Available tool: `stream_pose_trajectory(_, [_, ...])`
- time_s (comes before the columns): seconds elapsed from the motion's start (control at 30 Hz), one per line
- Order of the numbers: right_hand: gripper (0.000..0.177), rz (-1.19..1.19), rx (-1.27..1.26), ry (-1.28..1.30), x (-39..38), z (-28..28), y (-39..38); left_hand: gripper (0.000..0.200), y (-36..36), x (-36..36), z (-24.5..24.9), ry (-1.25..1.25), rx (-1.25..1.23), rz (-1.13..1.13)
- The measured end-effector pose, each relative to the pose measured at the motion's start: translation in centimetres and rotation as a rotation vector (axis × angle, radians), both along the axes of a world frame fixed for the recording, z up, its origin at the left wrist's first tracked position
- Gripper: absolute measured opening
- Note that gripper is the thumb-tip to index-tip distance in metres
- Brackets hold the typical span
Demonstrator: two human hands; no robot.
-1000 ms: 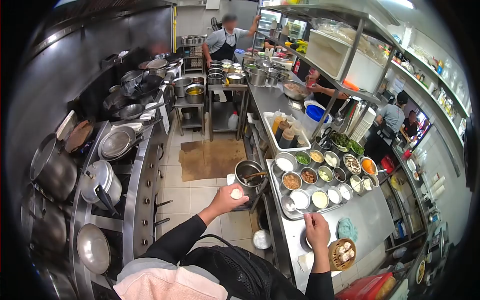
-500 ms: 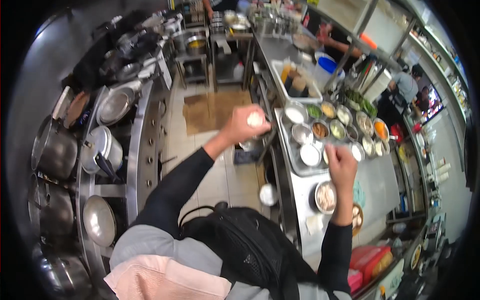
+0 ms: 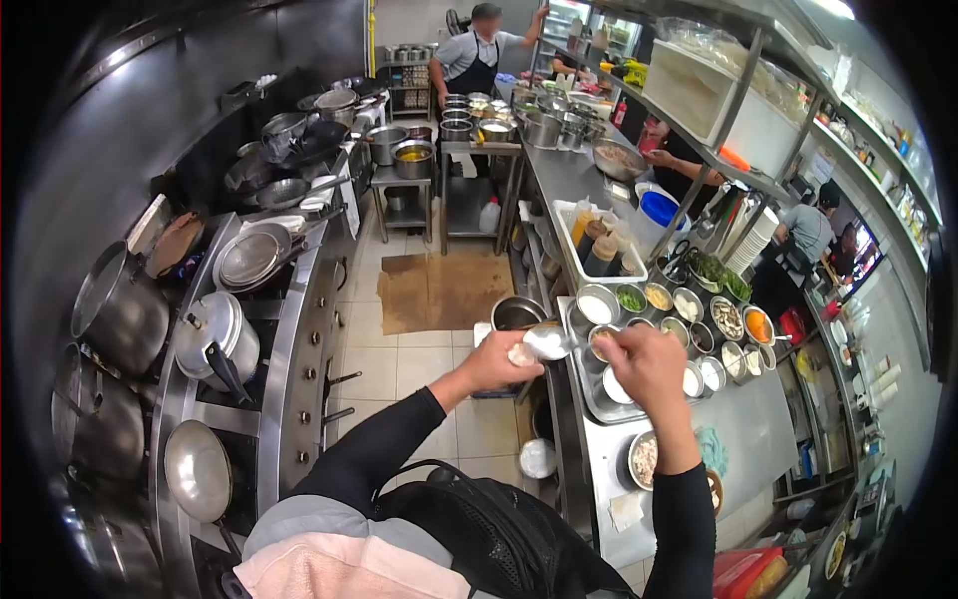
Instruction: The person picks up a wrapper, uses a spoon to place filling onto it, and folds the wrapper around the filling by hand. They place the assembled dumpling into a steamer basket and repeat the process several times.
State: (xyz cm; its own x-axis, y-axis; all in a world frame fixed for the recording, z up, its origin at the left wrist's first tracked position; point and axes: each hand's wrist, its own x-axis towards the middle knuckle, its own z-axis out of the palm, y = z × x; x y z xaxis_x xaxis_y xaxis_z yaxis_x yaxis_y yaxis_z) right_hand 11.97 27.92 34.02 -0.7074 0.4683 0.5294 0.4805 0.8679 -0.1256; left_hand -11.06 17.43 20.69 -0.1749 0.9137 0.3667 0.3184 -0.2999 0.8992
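My left hand point(image 3: 491, 363) is closed round a small pale lump point(image 3: 520, 354), beyond the counter's left edge. My right hand point(image 3: 647, 361) is closed above the small metal bowls, gripping what looks like a spoon point(image 3: 547, 341). The spoon's bowl holds something white and sits beside the fingers of my left hand; my right fingers partly hide its handle. Below my right hand lies a metal tray point(image 3: 611, 411) with several bowls, among them one of white powder point(image 3: 597, 303) and one of chopped greens point(image 3: 631, 298). Nearer me stands a bowl of pale pieces point(image 3: 646, 461).
On the left, a stove point(image 3: 261, 374) bears a pressure cooker point(image 3: 213, 339) and pans. A dark pot point(image 3: 517, 312) stands beyond my left hand. Squeeze bottles point(image 3: 602, 252) fill a white bin. A person point(image 3: 469, 62) stands at the far end; others are at the right.
My left hand has come lower and nearer me, and my right hand has moved left and up in the view. The spoon now shows between them. The view has tilted up, showing the person at the far end.
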Motion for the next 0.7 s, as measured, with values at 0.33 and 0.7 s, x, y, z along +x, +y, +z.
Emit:
stream_pose_trajectory(0.33, [0.050, -0.335, -0.460, -0.123, 8.9, -8.7, 4.3, 0.037, -2.4, -2.3, -5.1, -0.293, -0.061, 0.017])
stream_pose_trajectory(0.7, [0.051, -0.263, -0.682, 0.104, 7.8, -11.7, 2.5, 0.024, -1.1, -2.4, -2.3, -0.273, 0.015, 0.005])
